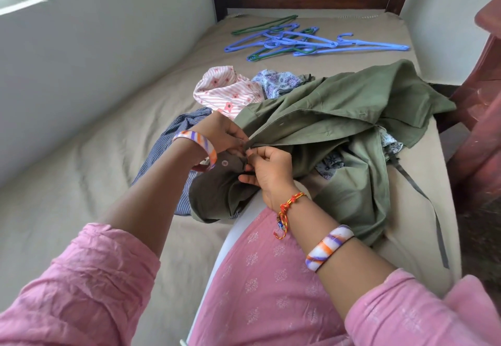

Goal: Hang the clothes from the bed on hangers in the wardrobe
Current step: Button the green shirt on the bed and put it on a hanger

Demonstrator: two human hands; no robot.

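An olive green shirt (339, 120) lies spread over a pile of clothes on the bed (81, 183). My left hand (219, 134) pinches its buttoned front edge from the left. My right hand (268, 166) pinches the same edge just below, fingertips almost touching the left ones. Under and beside the shirt lie a pink striped flowered garment (227, 90), a light blue patterned one (282, 82) and a dark blue striped one (168, 142). Several blue and green plastic hangers (303, 41) lie in a loose heap farther up the bed.
A dark wooden bed frame (306, 1) closes the far end. Grey walls run along the left and behind. Reddish-brown wooden furniture (482, 117) stands close on the right. My pink patterned clothing (271, 291) fills the foreground.
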